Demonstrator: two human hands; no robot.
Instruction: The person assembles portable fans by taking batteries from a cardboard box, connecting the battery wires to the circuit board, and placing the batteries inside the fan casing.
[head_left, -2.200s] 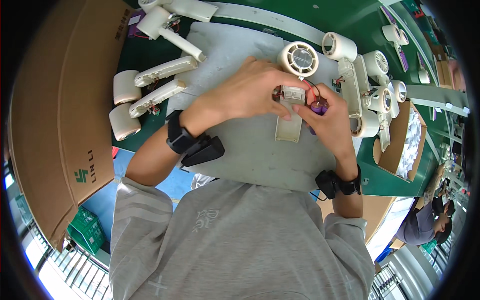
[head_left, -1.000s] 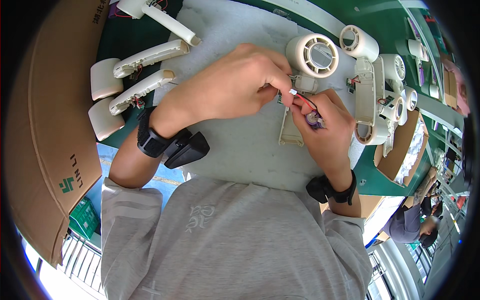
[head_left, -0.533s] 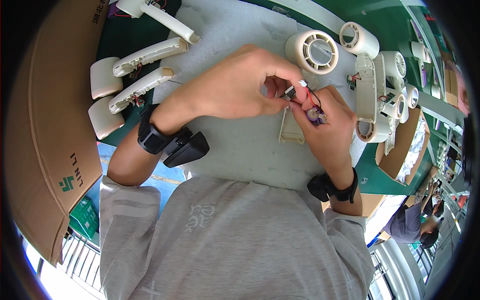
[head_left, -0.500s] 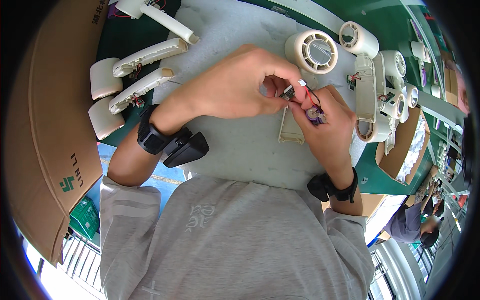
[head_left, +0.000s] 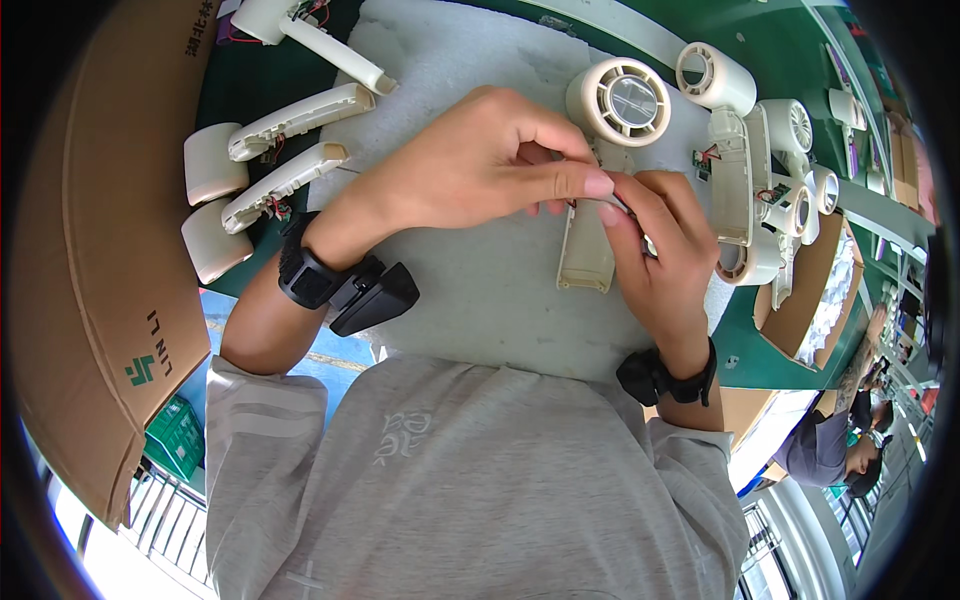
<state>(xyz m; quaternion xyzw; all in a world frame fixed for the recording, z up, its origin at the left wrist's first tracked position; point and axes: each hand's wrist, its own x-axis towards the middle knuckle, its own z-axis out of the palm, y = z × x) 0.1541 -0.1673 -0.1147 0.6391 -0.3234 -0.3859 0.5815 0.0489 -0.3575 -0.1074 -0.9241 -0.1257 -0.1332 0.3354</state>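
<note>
My left hand [head_left: 480, 165] and my right hand [head_left: 660, 255] meet over the work mat, fingertips touching. Thumb and forefinger of the left are pressed together in a pinch. The right thumb and forefinger close on the same spot, where only a thin dark sliver shows; the fingers hide the rest. Just beyond them rests a cream handheld fan with a round, ringed head [head_left: 632, 105]. Its open handle shell [head_left: 585, 260] extends toward me beneath my hands, partly covered by them.
Other fan bodies [head_left: 735, 180] with exposed wiring stand at right, near a cardboard box [head_left: 795, 320] of white pieces. More opened fans [head_left: 290, 185] lie at left beside a large carton [head_left: 110, 250]. A grey-white mat [head_left: 480, 300] covers the green table. Another person [head_left: 815, 450] is at far right.
The purple battery cell, red and black wires and white connector seen at my right fingers are now hidden. My left thumb has moved right, onto the right fingertips.
</note>
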